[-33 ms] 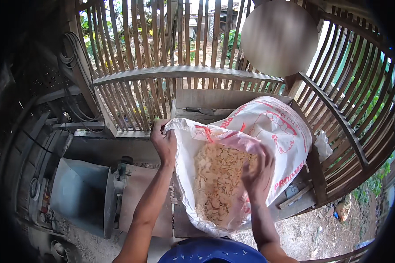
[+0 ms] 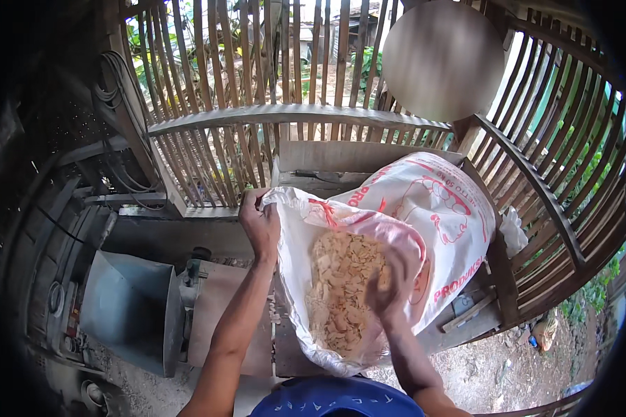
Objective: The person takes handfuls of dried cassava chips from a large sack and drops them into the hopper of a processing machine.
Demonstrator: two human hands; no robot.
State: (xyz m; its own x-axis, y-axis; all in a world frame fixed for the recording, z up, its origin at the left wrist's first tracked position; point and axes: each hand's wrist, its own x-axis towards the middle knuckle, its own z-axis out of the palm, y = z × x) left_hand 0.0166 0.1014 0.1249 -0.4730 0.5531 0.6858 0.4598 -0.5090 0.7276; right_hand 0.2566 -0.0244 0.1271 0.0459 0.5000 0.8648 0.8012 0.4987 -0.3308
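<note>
As it gapes, white sack [image 2: 459, 201], red-printed

A rustic work shed: slatted wooden walls [image 2: 292, 114] rise behind the white sack [image 2: 459, 215]. Left of the sack stands a grey bin [image 2: 122, 306]; dirt ground [image 2: 487, 375] lies to its right.

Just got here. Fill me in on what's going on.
A person has a white sack with red print lying open in front of them. Their left hand grips the rim at the left side of the mouth. Their right hand is at the opening, over the pale tan flakes inside; it is blurred, so whether it holds any is unclear. To the left stands an open grey bin.
</note>
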